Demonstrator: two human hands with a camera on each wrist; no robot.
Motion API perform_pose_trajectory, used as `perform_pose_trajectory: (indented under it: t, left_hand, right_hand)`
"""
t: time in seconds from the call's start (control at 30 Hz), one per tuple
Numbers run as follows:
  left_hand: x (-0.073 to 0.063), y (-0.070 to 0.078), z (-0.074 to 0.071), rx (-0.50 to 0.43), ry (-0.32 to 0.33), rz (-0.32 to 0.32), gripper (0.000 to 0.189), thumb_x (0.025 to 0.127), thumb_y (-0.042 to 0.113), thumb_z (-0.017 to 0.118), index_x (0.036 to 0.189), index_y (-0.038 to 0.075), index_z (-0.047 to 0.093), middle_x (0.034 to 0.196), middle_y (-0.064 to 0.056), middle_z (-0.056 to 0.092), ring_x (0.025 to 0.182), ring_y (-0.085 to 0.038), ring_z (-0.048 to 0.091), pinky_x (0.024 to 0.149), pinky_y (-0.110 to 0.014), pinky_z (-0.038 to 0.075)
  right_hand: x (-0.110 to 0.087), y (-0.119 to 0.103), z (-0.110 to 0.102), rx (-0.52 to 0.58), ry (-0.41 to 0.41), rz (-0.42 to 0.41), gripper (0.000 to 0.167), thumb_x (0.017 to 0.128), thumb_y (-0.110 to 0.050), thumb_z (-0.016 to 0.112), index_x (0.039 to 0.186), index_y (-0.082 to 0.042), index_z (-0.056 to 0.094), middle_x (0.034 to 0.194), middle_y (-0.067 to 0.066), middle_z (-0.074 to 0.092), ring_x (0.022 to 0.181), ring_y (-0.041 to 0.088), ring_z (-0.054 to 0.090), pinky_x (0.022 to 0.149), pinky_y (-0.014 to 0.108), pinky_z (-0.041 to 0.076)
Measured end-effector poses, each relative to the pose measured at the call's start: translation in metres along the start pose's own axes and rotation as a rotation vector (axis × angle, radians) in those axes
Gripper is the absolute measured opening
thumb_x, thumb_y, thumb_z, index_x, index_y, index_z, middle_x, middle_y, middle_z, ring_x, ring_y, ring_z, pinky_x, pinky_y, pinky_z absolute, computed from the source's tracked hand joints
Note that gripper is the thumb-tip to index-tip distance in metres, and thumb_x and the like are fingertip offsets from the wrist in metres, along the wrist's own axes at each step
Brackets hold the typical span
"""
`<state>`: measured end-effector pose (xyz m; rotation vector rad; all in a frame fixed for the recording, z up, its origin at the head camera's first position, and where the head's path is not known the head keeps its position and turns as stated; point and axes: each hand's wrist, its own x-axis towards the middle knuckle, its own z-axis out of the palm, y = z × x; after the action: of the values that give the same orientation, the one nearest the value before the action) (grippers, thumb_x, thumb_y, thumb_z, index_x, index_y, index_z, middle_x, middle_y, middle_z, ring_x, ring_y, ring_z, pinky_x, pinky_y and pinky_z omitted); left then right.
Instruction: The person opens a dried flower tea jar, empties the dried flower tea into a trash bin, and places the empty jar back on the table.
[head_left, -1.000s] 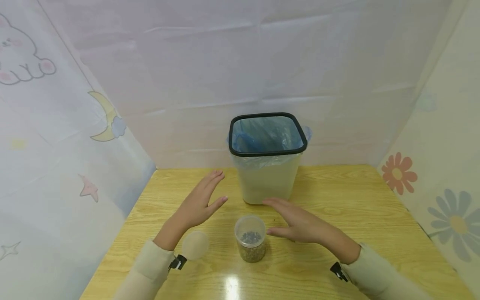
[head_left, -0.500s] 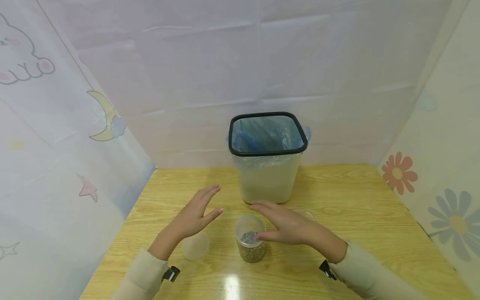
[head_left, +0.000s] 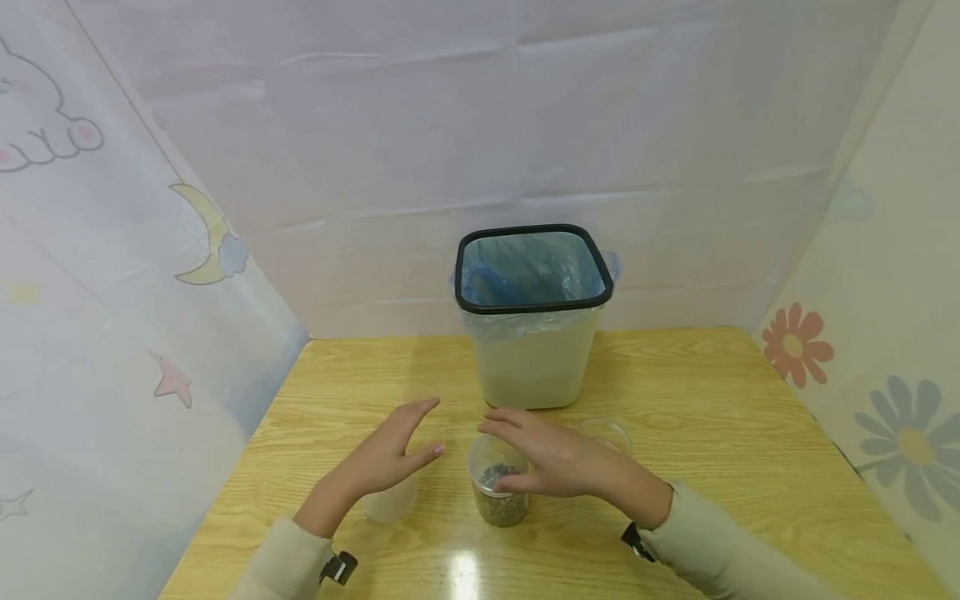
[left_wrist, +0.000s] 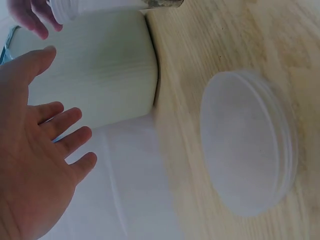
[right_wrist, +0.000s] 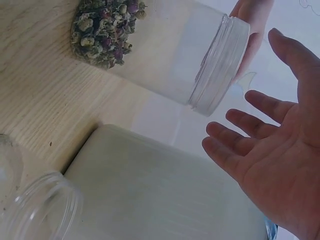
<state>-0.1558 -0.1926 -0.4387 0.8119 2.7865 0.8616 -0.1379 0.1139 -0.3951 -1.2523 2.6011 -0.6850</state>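
A clear jar (head_left: 504, 510) stands upright on the table in the head view, with no lid on it. Dried flower buds (right_wrist: 107, 31) fill its lower part, as the right wrist view shows. My right hand (head_left: 555, 457) hovers over the jar's right side, fingers extended and apart from the rim (right_wrist: 220, 67). To the left of the jar my left hand (head_left: 382, 457) hangs in the air with its fingers relaxed and nothing in it. Below that hand a round white lid (left_wrist: 242, 145) lies on the table, partly hidden by the hand in the head view.
Behind the jar stands a pale bin (head_left: 532, 362) with a black rim and a bluish plastic liner (head_left: 536, 267). A clear round container (right_wrist: 47, 210) sits right of the jar, partly behind my right hand. Printed cloth walls (head_left: 397, 158) enclose the wooden table (head_left: 697, 392).
Both hands have lowered toward me. The right one has also moved left, from beside the jar to over it, uncovering the clear round container. Jar, lid and bin stay in place.
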Motion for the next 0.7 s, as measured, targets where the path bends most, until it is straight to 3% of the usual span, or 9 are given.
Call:
perform_pose_trajectory:
  t: [0.23,0.43,0.7]
  left_hand:
    - [-0.004,-0.001,0.01,-0.061,-0.056,-0.008,0.08,0.098,0.05,0.063,0.16,0.013,0.029,0.162,-0.012,0.032,0.149,-0.035,0.03,0.116,-0.059,0.032]
    - [-0.007,-0.002,0.02,-0.098,-0.099,-0.019,0.084,0.095,0.061,0.059,0.161,0.02,0.026,0.163,-0.008,0.031,0.149,-0.032,0.03,0.115,-0.058,0.034]
    - [-0.008,0.0,0.031,-0.121,-0.118,0.006,0.085,0.094,0.049,0.069,0.161,0.015,0.027,0.162,-0.009,0.032,0.148,-0.032,0.032,0.115,-0.058,0.034]
  right_hand:
    - [0.004,-0.004,0.003,-0.076,0.008,-0.049,0.073,0.093,-0.046,0.072,0.151,-0.011,0.045,0.157,0.012,0.04,0.142,0.029,0.043,0.111,0.046,0.044]
    - [0.007,-0.008,0.005,-0.127,-0.013,-0.043,0.072,0.094,-0.045,0.071,0.152,-0.013,0.044,0.157,0.009,0.04,0.142,0.025,0.043,0.111,0.043,0.044]
    - [0.01,-0.011,0.009,-0.185,-0.001,-0.054,0.073,0.092,-0.043,0.074,0.15,-0.01,0.046,0.154,0.012,0.043,0.139,0.027,0.046,0.11,0.045,0.044]
